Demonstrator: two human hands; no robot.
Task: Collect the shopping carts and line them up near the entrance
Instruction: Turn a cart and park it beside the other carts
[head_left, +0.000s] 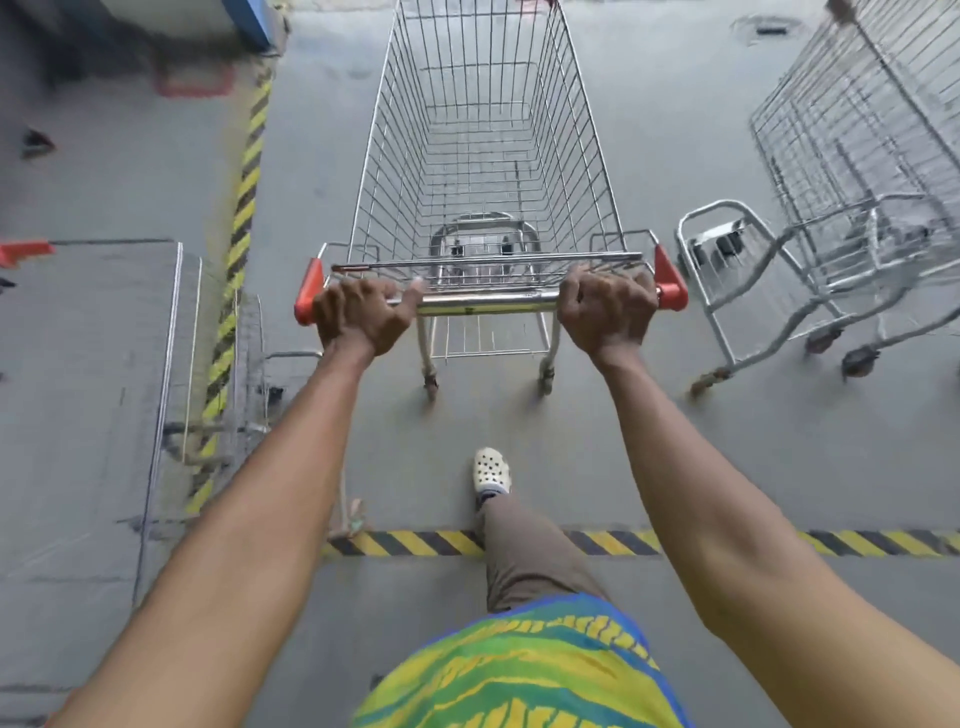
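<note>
You have both hands on the handle (488, 303) of the cart (395, 171) straight ahead of you. Your left hand (363, 317) grips the bar just inside its red left end cap (307, 296), fingers curled over the top and the thumb lying along the bar toward the middle. Your right hand (608, 306) wraps the bar tightly just inside the red right cap (670, 286), knuckles up. The bare middle of the bar shows between your hands. The cart stands upright on the grey floor (727, 441), its wire basket holding nothing, pointing away from you. To your right, near but apart from it, stands a second cart (857, 156), angled and blurred. A third cart (171, 364) to your left is too blurred to make out well. A yellow-and-black stripe (244, 208) runs along the floor left of your cart, and another (415, 543) crosses under your leg. Your foot in a pale clog (491, 470) is planted behind the rear wheels.
</note>
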